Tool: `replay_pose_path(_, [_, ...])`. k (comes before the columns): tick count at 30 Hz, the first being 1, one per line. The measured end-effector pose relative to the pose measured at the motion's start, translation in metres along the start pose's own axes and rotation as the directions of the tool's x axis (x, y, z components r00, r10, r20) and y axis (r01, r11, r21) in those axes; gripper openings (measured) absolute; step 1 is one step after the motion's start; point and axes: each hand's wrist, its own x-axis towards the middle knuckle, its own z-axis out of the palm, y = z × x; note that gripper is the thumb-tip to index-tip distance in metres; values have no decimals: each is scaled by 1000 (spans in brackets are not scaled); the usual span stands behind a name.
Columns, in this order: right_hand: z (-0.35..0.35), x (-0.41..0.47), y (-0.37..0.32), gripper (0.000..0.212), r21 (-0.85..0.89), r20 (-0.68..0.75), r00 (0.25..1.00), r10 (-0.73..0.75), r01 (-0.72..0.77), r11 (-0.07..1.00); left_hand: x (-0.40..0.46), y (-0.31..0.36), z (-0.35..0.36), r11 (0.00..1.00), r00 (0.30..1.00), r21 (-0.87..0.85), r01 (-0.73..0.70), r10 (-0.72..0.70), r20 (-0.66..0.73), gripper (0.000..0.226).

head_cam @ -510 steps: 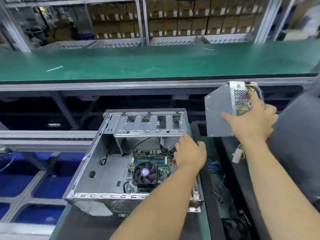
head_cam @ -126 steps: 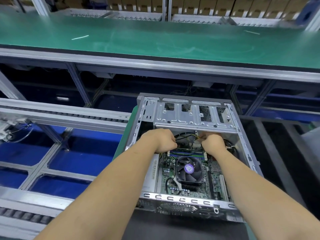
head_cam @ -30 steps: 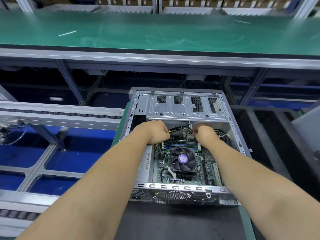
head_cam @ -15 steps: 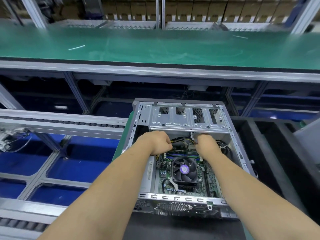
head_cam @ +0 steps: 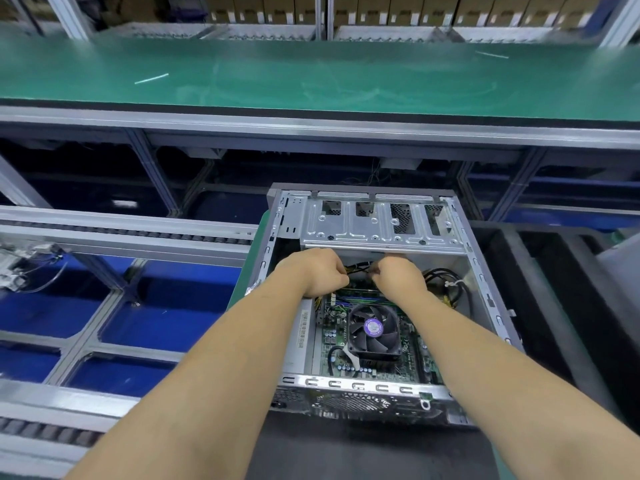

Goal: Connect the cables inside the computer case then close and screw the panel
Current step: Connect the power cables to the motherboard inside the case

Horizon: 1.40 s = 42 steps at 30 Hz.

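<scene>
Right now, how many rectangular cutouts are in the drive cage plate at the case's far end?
4, in a row across the drive cage plate: left cutout, centre-left cutout, centre-right cutout, right cutout. Left hand and right hand sit below, hiding none.

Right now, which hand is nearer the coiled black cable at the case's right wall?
Right. The right hand sits just left of the coiled black cable, almost beside it. The left hand is farther left, beyond the right one.
</scene>
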Motion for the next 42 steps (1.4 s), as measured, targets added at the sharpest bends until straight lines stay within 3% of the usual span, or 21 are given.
replay_pose_path(6, [-4,2,-15,12,-11,43,999,27,-26,1000,1,0,-1,1000,1000,7,-21,21,-14,39])
replay_pose_path(10, [-5,6,-18,29,43,77,995,65,-68,997,-1,-1,-1,999,999,19,-33,33,-15,38])
replay_pose_path(13, [-7,7,-19,19,86,95,992,80,-88,992,-2,-1,-1,999,999,26,-38,39,-25,39])
replay_pose_path(25, [-24,10,-10,25,81,246,968,-41,22,996,-4,-1,-1,999,997,14,-45,45,-68,38])
replay_pose_path(35, [-19,15,-15,23,-73,226,973,-33,50,996,-4,0,-1,999,998,21,-48,49,-38,32])
replay_pose_path(42, [-18,16,-13,26,-13,238,971,23,-20,1000,-7,2,-3,996,996,56,-71,73,-41,35])
